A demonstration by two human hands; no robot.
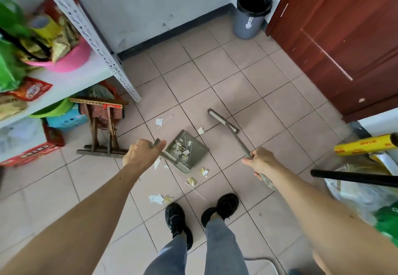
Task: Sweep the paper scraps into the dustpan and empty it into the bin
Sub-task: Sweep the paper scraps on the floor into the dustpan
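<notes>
Down at floor level: left hand (142, 155) wrapped round the dustpan (187, 152) handle, right hand (259, 161) gripping the broom (224, 122) shaft mid-length. Both tools look like light, stiff plastic; holds seem fine. Pan sits flat on the tiles, already part-filled. Paper scraps (158, 198) are featherweight and will likely flutter, so slow strokes; loose ones lie around the pan and near the shoes. Bin (252, 14) stands well apart in the corner by the door. Broom bristles blurred, floor contact unclear; pan handle mostly hidden under the left hand.
</notes>
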